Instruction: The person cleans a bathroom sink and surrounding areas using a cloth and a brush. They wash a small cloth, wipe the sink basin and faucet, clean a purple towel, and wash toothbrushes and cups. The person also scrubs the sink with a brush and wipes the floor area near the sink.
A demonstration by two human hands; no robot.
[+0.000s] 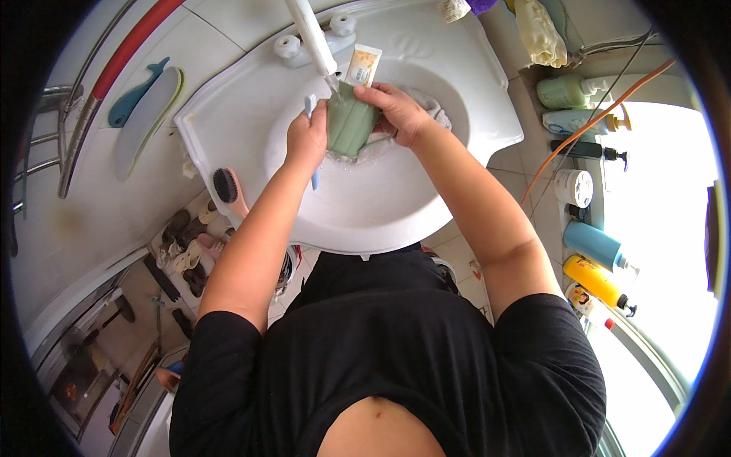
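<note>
Head view, near to far: what comes first?

Black shirt (381, 320), then two bare forearms (259, 236) stretched over the front of a white sink (373, 221)

Anything beside them?

Hairbrush (227, 186), dark bristles and pink handle, at the sink's left edge, just outside the left forearm

And each grip?

Left hand (308, 141): clamped on the left edge of a green piece (352, 122), a blue stick (309, 104) in the same grip. Right hand (400, 114): clamped on the piece's upper right edge, thumb on top

So where is that piece?

Held up between both hands over the bowl, right below the tap (314, 34); what it is exactly, I can't tell

What's past it?

Grey cloth (434, 107) in the bowl beyond the right wrist, a white-and-orange tube (364, 65) just behind the piece, then two white knobs (288, 47) flanking the tap
</note>
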